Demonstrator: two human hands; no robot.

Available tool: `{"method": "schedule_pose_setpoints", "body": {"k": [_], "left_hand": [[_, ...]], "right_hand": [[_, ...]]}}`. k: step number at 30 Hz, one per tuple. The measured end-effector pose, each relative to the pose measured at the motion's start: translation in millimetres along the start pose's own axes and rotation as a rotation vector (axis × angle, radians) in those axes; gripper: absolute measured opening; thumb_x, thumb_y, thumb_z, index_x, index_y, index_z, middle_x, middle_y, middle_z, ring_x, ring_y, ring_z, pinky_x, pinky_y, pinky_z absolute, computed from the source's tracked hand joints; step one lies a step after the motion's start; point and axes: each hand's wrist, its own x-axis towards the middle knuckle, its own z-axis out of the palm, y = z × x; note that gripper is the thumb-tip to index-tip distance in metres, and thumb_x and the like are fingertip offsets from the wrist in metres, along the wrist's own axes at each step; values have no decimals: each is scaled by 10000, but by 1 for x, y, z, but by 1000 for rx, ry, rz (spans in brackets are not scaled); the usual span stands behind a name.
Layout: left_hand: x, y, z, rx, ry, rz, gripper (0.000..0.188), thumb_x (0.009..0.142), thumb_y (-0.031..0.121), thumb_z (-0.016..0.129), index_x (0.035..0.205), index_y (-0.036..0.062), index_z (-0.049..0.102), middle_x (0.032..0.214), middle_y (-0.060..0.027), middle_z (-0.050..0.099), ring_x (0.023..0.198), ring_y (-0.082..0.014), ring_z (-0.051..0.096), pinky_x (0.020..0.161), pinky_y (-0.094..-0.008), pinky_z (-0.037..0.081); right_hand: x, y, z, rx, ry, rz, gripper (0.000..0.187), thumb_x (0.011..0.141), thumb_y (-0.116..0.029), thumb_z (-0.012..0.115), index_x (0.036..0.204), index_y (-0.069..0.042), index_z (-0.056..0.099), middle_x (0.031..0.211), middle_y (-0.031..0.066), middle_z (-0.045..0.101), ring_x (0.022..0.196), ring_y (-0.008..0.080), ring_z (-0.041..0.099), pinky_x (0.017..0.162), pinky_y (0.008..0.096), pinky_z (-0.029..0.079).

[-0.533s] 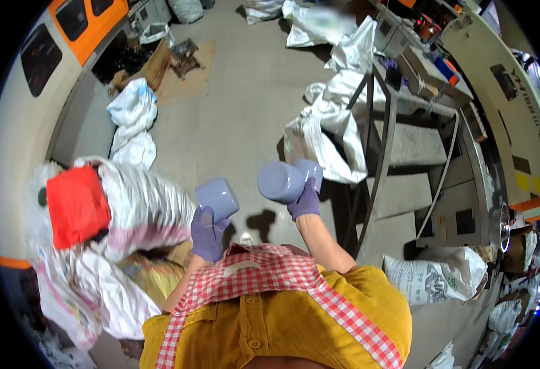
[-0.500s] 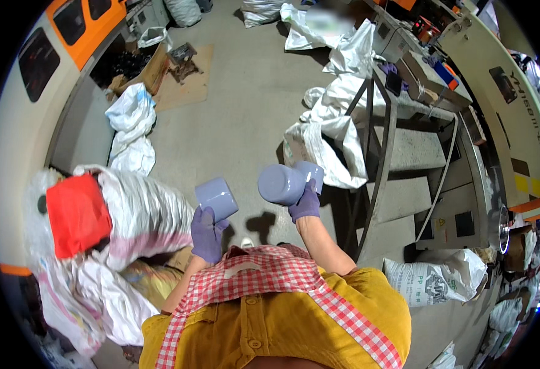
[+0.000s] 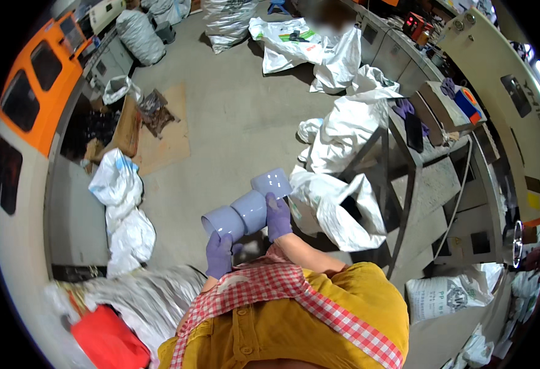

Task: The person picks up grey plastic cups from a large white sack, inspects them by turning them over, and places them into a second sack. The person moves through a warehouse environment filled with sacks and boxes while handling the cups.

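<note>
Three glossy lavender plastic cups line up end to end in front of me. My left hand (image 3: 220, 253), in a purple glove, is closed on the near left cup (image 3: 223, 222), its thumb and fingers at the near side. My right hand (image 3: 278, 217), gloved the same, grips the middle cup (image 3: 249, 208) and the far right cup (image 3: 270, 182) where they meet. The left cup's end touches the middle one, and its rim faces left. Some fingers of both hands are hidden behind the cups.
An open white sack (image 3: 344, 215) stands right of my hands, beside grey metal steps (image 3: 427, 184) with a dark rail. White sacks (image 3: 128, 203) and a cardboard box (image 3: 129, 126) lie left. A red cloth (image 3: 110, 338) rests on a bulging sack at lower left.
The cups, apart before, now meet in one row. My left hand has brought its cup to the right-hand pair. The whole view has shifted, with more floor ahead showing.
</note>
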Motion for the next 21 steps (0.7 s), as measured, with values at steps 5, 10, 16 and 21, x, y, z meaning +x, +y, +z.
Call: {"method": "schedule_pose_setpoints", "body": {"k": [5,10,16,21], "left_hand": [[115,79,16,107,30,24,264,845,116,432,1087,15,463,1005,-74,524,864,-159,543,618,-272,501],[230,116,52,-69,57,-11,261,831,95,432,1079,22,469,1004,-74,529,856,-151,541,603,-263,496],[383,105,53,239,-140,105,327,819,166,463,1106,9,449,927,-90,552,816,-195,560,679,-313,475],[508,182,107,717,-332,400,474,807,210,488,1234,36,378,1025,-132,548,869,-229,573,681,-318,494]], "right_hand": [[108,-58,76,-220,-123,-157,380,855,-341,497,861,32,570,670,75,560,611,130,456,594,293,398],[211,-86,132,-293,-85,-190,331,820,-321,562,822,10,563,697,48,544,646,101,452,570,277,380],[317,-117,164,-200,83,-406,363,805,-342,549,788,19,578,626,158,538,584,226,519,566,328,406],[416,-192,166,-990,151,-478,385,798,-399,514,757,-21,579,727,209,577,674,359,567,591,415,436]]}}
